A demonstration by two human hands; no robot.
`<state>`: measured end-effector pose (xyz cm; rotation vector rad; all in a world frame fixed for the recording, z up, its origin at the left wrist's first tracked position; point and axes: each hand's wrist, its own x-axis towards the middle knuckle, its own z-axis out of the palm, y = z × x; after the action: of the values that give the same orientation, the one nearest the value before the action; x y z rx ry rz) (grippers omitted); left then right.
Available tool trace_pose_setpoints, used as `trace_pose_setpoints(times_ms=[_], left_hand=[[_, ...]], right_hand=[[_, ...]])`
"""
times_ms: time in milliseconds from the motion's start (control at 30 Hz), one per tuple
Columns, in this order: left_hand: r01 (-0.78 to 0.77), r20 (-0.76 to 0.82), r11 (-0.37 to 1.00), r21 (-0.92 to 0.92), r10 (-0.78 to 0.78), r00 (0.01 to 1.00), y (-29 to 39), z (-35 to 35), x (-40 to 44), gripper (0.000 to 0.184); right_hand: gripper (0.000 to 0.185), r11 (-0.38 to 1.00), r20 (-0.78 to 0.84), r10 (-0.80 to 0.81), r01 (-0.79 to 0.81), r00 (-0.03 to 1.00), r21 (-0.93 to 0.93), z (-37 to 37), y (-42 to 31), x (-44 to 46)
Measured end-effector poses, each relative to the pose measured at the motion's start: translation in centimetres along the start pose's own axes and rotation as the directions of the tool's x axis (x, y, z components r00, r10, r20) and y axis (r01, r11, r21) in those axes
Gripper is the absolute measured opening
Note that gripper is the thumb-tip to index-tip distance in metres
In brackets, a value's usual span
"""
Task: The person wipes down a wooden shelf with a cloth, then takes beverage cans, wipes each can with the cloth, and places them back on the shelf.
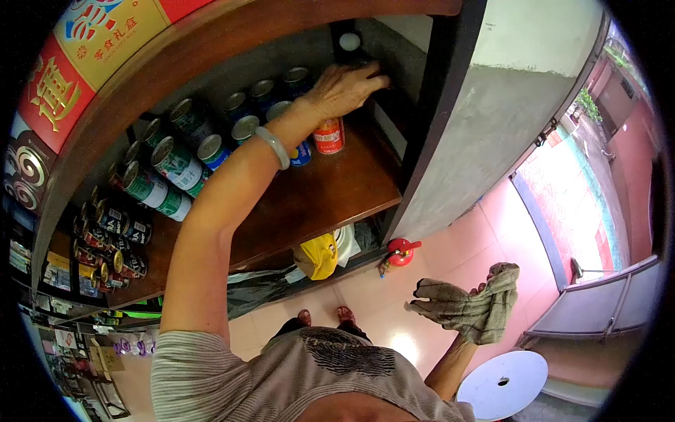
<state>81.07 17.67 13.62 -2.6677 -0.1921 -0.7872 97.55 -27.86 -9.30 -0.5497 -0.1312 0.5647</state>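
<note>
My left hand, with a pale bangle on its wrist, reaches into the back right corner of a wooden shelf. Its fingers are stretched out over a dark area, and no object shows in them. Below that wrist stands a red can, with a blue can beside it, partly behind my forearm. A white round object is just beyond the hand. My right hand is closed on a checked grey-brown cloth, held out over the floor; the cloth covers most of its fingers.
Several green-and-white cans and dark cans line the shelf's left side. A dark post bounds it on the right. Below are a yellow bag and a red fire extinguisher. A white round top stands at lower right.
</note>
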Motion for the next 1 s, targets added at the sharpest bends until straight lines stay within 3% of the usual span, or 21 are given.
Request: trace_pose_setpoints(times_ms=[67, 167, 300, 467, 533, 633, 733, 867, 1000], left_hand=[[-0.027, 0.031, 0.997, 0.066, 0.025, 0.999, -0.1, -0.2, 0.0, 0.026], [-0.093, -0.083, 0.996, 0.016, 0.094, 0.992, -0.4, -0.1, 0.0, 0.023], [-0.027, -0.110, 0.999, -0.039, 0.023, 0.994, -0.3, -0.2, -0.4, 0.023], [0.058, -0.181, 0.990, -0.130, -0.081, 0.980, 1.1, -0.8, -0.7, 0.023], [0.030, -0.129, 0.990, -0.135, -0.048, 0.990, 1.3, -0.7, -0.7, 0.023], [0.044, -0.059, 0.993, -0.109, -0.051, 0.997, 1.8, -1.3, -0.8, 0.022], [0.018, -0.093, 0.996, -0.093, -0.027, 0.995, 2.2, -1.6, -1.2, 0.024], [0.015, -0.162, 0.993, -0.117, -0.034, 0.986, 2.3, -0.9, -1.5, 0.023], [-0.002, -0.149, 0.986, -0.169, -0.024, 0.989, 1.8, -1.0, -1.0, 0.023]], right_hand=[[0.049, 1.000, 0.028, 0.001, -0.001, 1.000, 0.009, -0.1, 0.0, -0.1], [0.049, 1.000, -0.011, -0.019, 0.019, 1.000, 0.003, -1.3, 0.4, -0.3], [0.049, 0.997, -0.011, 0.017, -0.016, 1.000, 0.075, 0.2, 0.2, -0.6], [0.049, 0.997, 0.142, 0.060, -0.067, 0.988, 0.044, 0.4, -0.5, -0.1], [0.049, 0.996, 0.207, 0.070, -0.080, 0.976, 0.039, 0.8, -0.6, -0.1], [0.047, 0.984, 0.003, -0.009, 0.010, 1.000, -0.178, 1.5, 0.0, -0.3], [0.043, 0.995, -0.005, 0.040, -0.040, 0.999, -0.091, 0.5, 0.8, 0.4], [0.038, 0.999, -0.215, -0.015, 0.007, 0.976, -0.038, 0.2, 2.0, 0.4], [0.036, 0.993, -0.169, -0.014, -0.006, 0.985, -0.115, 3.3, 1.0, 0.0]])
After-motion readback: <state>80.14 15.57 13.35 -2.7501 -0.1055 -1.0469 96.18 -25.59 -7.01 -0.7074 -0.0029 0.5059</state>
